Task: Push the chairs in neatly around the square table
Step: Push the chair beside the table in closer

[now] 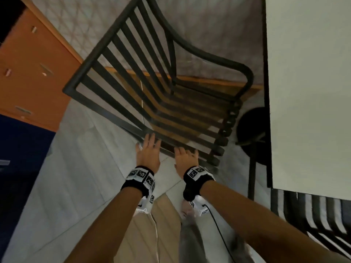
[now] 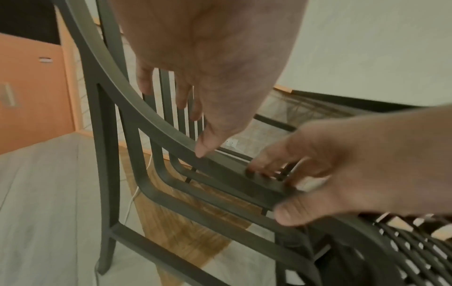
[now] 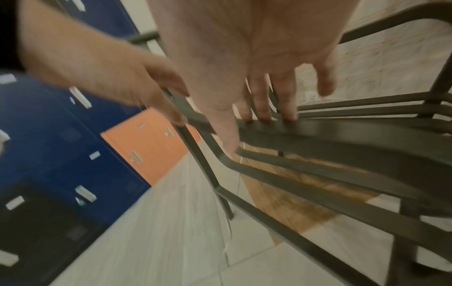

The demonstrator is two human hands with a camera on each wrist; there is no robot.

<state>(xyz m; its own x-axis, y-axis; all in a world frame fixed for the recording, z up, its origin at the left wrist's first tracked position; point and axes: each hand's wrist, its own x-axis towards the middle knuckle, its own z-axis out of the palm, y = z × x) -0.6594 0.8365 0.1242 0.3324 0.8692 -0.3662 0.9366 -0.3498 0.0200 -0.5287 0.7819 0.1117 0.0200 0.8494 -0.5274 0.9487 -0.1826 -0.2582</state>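
Note:
A black slatted metal chair (image 1: 247, 76) stands at an angle, pulled out to the left of the white square table (image 1: 307, 92). Both my hands are on its near armrest rail (image 2: 156, 120). My left hand (image 1: 148, 149) lies with fingers stretched out over the rail, and its thumb tip touches the rail's edge in the left wrist view. My right hand (image 1: 185, 156) sits further along the same rail (image 3: 342, 135), fingertips (image 3: 264, 116) over the top and thumb (image 2: 286, 214) underneath. A second slatted chair (image 1: 322, 215) shows at the table's near side.
The table's round black base (image 1: 252, 126) and a leg stand just right of the chair. Orange lockers (image 1: 28, 73) and blue lockers (image 1: 19, 158) line the left side. A white cable (image 1: 141, 95) runs across the wood and tile floor under the chair.

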